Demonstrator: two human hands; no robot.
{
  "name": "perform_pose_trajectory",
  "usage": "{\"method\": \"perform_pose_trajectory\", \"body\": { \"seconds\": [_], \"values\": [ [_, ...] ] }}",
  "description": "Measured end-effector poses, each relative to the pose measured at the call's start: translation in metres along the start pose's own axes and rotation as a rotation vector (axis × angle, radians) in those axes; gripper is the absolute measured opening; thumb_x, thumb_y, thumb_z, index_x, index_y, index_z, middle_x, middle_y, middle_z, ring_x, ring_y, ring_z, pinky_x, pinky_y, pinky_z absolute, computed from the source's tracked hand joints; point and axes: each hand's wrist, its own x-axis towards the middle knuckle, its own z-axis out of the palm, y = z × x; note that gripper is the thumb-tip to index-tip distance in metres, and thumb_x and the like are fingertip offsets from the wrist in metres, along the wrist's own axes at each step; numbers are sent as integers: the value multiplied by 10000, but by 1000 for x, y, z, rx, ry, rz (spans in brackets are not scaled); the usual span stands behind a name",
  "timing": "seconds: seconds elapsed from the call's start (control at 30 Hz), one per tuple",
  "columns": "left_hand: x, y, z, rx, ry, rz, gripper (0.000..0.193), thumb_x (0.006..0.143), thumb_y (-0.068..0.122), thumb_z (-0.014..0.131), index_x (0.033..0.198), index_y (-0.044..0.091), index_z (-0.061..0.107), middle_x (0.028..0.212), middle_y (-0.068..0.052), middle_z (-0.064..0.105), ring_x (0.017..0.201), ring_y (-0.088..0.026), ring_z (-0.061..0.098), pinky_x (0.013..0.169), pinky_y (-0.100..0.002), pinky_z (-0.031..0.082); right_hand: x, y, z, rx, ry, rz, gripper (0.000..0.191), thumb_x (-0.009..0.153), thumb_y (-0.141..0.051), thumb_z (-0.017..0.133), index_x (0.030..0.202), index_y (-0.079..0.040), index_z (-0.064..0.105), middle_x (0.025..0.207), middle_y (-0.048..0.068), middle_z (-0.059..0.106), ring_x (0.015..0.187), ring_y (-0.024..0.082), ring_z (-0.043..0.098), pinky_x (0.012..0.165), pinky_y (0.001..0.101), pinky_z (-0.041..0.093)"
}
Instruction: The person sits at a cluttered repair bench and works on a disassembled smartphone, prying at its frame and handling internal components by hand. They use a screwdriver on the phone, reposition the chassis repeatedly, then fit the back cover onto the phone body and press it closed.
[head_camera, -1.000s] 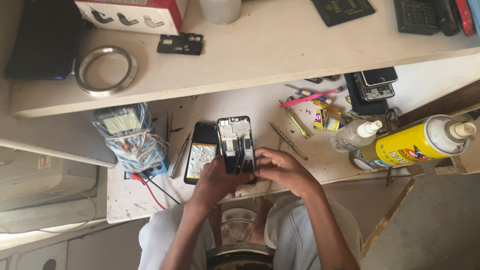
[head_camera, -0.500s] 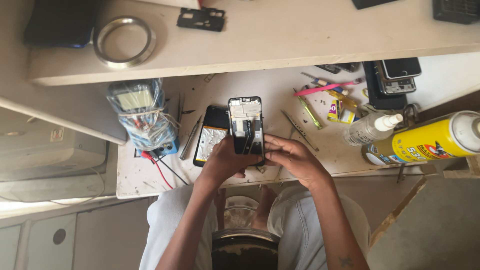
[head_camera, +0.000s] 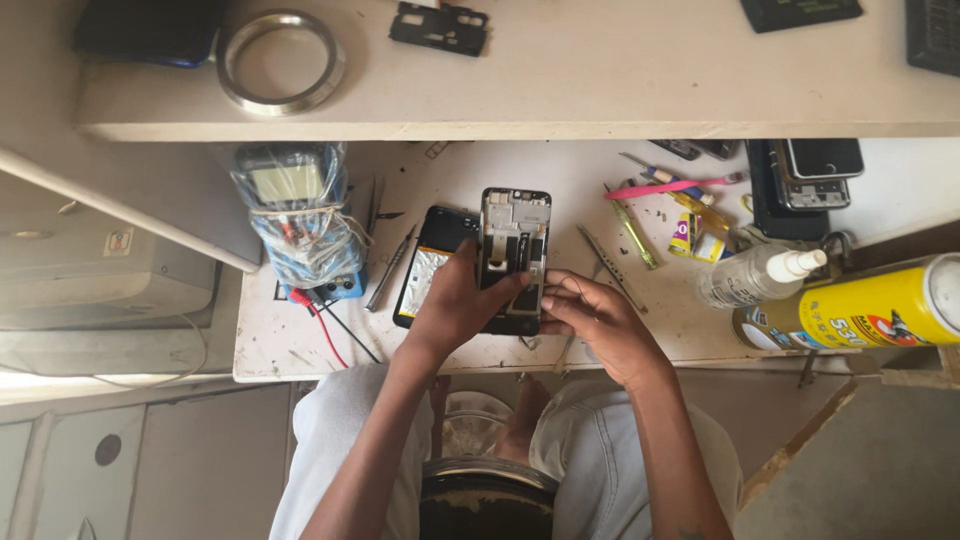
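The opened phone (head_camera: 513, 258) (light, stiff, but fragile inside) stands just above the surface (head_camera: 640, 310), the left hand (head_camera: 455, 305) fingers closed on its edge, the right hand (head_camera: 590, 315) fingers curled at its lower corner, so the frame sides look like the safest grip.

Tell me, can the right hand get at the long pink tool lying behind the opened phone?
Probably yes: the right hand touches the opened phone, and bare white bench lies between it and the pink tool.
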Motion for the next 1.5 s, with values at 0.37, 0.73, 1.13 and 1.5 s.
{"method": "perform_pose_trajectory", "body": {
  "seconds": [0.37, 0.73, 1.13, 1.5],
  "values": [
    [4, -8, -4, -379, 51, 3, 268, 841, 150, 786, 1018, -36, 710, 849, -102, 768, 753, -125, 724, 671, -289, 580, -1, 5, 0, 36, -55, 56, 397, 951, -96, 612, 1330, 23, 601, 1102, 110, 720, 1015, 189, 696, 856, 372, 593],
    [9, -18, 1, -920, -18, -63, 276, 1007, 180, 643, 1191, -23, 672, 1014, -63, 744, 901, -104, 680, 807, -268, 566, -3, -6, 13, 8, -13, -29, 520, 922, -36, 661, 1430, -2, 552, 1041, 95, 692, 908, 166, 672, 802, 356, 576],
    [9, -8, -10, -1118, -19, -144, 239, 1022, 176, 619, 1185, 2, 635, 1013, -79, 718, 864, -129, 703, 732, -290, 622, -6, -8, 10, 125, -48, -35, 683, 886, -2, 673, 1536, -5, 464, 1126, 123, 699, 925, 205, 683, 847, 346, 537],
    [10, 4, -11, -1277, -137, -226, 268, 1059, 202, 510, 1252, 27, 573, 1096, -144, 738, 969, -228, 734, 799, -353, 641, -2, -6, 21, 304, -14, -120, 626, 896, -10, 705, 1482, -19, 486, 1161, 133, 679, 975, 153, 652, 826, 344, 556]
  ]
}}
